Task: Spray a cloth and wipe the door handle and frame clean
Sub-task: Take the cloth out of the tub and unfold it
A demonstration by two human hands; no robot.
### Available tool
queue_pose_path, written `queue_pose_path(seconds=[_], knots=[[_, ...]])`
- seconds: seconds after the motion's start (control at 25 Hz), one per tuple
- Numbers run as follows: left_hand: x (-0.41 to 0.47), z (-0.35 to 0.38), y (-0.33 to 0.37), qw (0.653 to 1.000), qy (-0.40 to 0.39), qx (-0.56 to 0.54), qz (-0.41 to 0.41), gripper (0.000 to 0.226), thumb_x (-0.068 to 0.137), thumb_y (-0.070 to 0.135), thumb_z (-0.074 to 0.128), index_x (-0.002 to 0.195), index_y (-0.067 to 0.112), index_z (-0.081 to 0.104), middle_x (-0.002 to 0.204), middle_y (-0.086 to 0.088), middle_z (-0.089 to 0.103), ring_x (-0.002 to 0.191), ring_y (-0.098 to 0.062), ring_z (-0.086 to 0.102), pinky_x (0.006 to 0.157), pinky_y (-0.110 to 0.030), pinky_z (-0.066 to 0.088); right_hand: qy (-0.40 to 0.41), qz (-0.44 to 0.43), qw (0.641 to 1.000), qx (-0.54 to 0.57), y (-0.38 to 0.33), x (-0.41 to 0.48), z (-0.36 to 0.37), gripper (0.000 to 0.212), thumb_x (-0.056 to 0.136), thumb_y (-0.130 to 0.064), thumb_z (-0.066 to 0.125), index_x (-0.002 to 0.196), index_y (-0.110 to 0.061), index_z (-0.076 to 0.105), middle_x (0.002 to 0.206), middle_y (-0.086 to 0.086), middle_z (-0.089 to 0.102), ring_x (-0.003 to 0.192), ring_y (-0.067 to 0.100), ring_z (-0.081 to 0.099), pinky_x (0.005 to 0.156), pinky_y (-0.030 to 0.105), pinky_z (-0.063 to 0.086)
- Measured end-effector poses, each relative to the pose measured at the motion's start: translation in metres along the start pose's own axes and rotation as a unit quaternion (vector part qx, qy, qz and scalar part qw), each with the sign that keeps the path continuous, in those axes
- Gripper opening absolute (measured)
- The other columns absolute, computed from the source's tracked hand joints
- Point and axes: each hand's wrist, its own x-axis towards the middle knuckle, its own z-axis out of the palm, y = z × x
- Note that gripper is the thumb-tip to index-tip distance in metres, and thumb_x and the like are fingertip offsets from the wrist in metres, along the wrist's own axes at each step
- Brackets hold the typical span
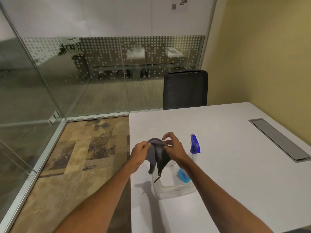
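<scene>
Above tabletop [235,140], your left hand [140,153] and right hand [173,147] fingers pinch grey cloth [155,153]: soft, light, floppy. Hold bunched top edge; spray bottle [195,146] beside.

Cloth [155,153] is showing grey, going darker charcoal on the hanging fold. Spray bottle [196,145] is showing a blue trigger head over a clear body. Table [235,174] is reading plain white, its inset strip [277,138] grey. Chair [185,89] is showing black mesh. Carpet [84,148] is running tan with dark mottled blocks. Glass partition [143,52] is carrying a white dot grid. Side wall [269,47] is reading yellow.
</scene>
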Motion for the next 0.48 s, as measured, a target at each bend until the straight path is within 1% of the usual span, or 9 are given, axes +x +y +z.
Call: queue_pose_path(seconds=[0.04,0.12,0.16,0.24,0.28,0.36,0.4,0.44,0.48], knots=[[0.000,-0.006,0.004,1.000,-0.011,0.025,0.007,0.033,0.106,0.021,0.047,0.073,0.017,0.053,0.072,0.002,0.052,0.072,-0.016,0.046,0.060,-0.024,0.037,-0.010,-0.012,1.000,-0.024,-0.004,0.002,-0.004,0.026,0.086,0.003,0.045,0.100,-0.016,0.056,0.096,0.003,0.064,0.090,0.016,0.063,0.072,0.021,0.054],[-0.002,-0.018,0.010,0.998,-0.038,0.046,0.017,0.036,0.106,0.024,0.047,0.070,0.017,0.049,0.068,0.002,0.048,0.066,-0.013,0.042,0.058,-0.026,0.033,-0.042,-0.027,0.996,-0.080,-0.013,0.008,-0.011,0.028,0.086,0.003,0.045,0.084,-0.017,0.066,0.087,-0.001,0.066,0.087,0.019,0.063,0.074,0.025,0.053],[-0.004,-0.026,0.013,0.997,-0.058,0.050,0.025,0.036,0.106,0.025,0.048,0.070,0.017,0.050,0.068,0.002,0.048,0.065,-0.012,0.043,0.058,-0.025,0.034,-0.057,-0.026,0.993,-0.103,-0.018,0.010,-0.014,0.031,0.087,-0.001,0.046,0.078,-0.019,0.069,0.084,0.000,0.066,0.085,0.019,0.063,0.074,0.024,0.053],[-0.007,-0.041,0.020,0.991,-0.104,0.068,0.040,0.033,0.104,0.030,0.051,0.075,0.017,0.057,0.071,0.001,0.057,0.066,-0.011,0.052,0.058,-0.021,0.041,-0.071,-0.013,0.990,-0.120,-0.024,0.013,-0.020,0.028,0.090,-0.013,0.055,0.069,-0.026,0.068,0.078,-0.001,0.066,0.077,0.017,0.062,0.067,0.020,0.052],[-0.008,-0.048,0.024,0.988,-0.120,0.081,0.050,0.029,0.103,0.031,0.053,0.080,0.016,0.063,0.075,0.000,0.063,0.068,-0.011,0.058,0.059,-0.022,0.046,-0.073,-0.011,0.990,-0.117,-0.025,0.014,-0.024,0.024,0.089,-0.020,0.061,0.067,-0.028,0.066,0.075,-0.004,0.064,0.074,0.017,0.061,0.062,0.015,0.051],[-0.007,-0.060,0.035,0.984,-0.130,0.090,0.078,0.023,0.101,0.029,0.058,0.089,0.013,0.070,0.080,-0.004,0.071,0.073,-0.015,0.067,0.062,-0.025,0.053,-0.084,-0.022,0.990,-0.108,-0.026,0.014,-0.029,0.014,0.082,-0.031,0.071,0.069,-0.027,0.066,0.075,-0.006,0.064,0.075,0.016,0.062,0.055,0.011,0.049],[-0.006,-0.064,0.040,0.984,-0.129,0.085,0.092,0.021,0.099,0.026,0.061,0.090,0.011,0.071,0.078,-0.005,0.072,0.071,-0.015,0.067,0.062,-0.027,0.054,-0.097,-0.032,0.989,-0.104,-0.026,0.014,-0.031,0.012,0.078,-0.033,0.076,0.073,-0.025,0.068,0.079,-0.006,0.066,0.078,0.016,0.063,0.057,0.010,0.049],[-0.006,-0.067,0.045,0.984,-0.129,0.075,0.099,0.017,0.097,0.025,0.065,0.089,0.011,0.072,0.071,-0.004,0.071,0.064,-0.014,0.065,0.057,-0.026,0.051,-0.113,-0.042,0.988,-0.099,-0.026,0.015,-0.033,0.014,0.075,-0.033,0.079,0.078,-0.024,0.068,0.085,-0.005,0.066,0.083,0.016,0.064,0.061,0.010,0.050],[-0.007,-0.071,0.049,0.983,-0.136,0.065,0.102,0.014,0.092,0.024,0.072,0.088,0.011,0.072,0.063,0.000,0.068,0.055,-0.011,0.060,0.050,-0.023,0.048,-0.126,-0.045,0.987,-0.090,-0.027,0.015,-0.034,0.017,0.074,-0.030,0.080,0.083,-0.023,0.067,0.091,-0.004,0.066,0.088,0.017,0.064,0.065,0.011,0.052]])
